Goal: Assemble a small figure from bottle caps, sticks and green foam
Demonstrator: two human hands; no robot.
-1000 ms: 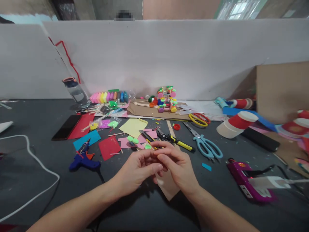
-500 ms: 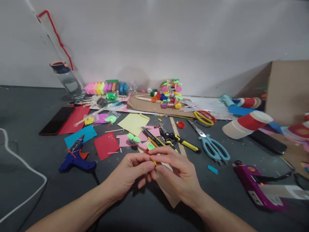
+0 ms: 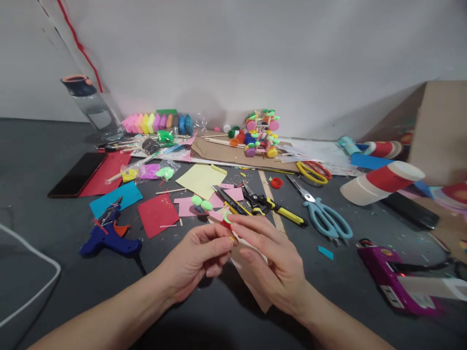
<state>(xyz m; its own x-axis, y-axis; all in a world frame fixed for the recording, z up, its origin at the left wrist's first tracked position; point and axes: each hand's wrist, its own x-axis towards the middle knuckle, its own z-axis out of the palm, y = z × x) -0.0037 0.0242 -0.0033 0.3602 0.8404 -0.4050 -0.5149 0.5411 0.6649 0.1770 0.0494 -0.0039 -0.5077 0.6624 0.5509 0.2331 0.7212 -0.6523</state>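
Observation:
My left hand pinches a small yellow piece between thumb and fingertips, low in the middle of the view. Just right of it, my right hand has its thumb apart from its fingers, and its fingertips reach over a small red and green item. Whether those fingertips touch the item is unclear. Beneath the hands lies a beige strip of card. Green clay ovals sit just beyond my left hand, near pink paper.
A blue glue gun and red paper lie left. Cutters, blue-handled scissors and a purple device lie right. A colourful stick-and-clay model stands at the back. A bottle and paper cups flank the table.
My right thumb and fingers have spread and moved off the yellow piece, which stays in my left hand. The camera view has shifted slightly.

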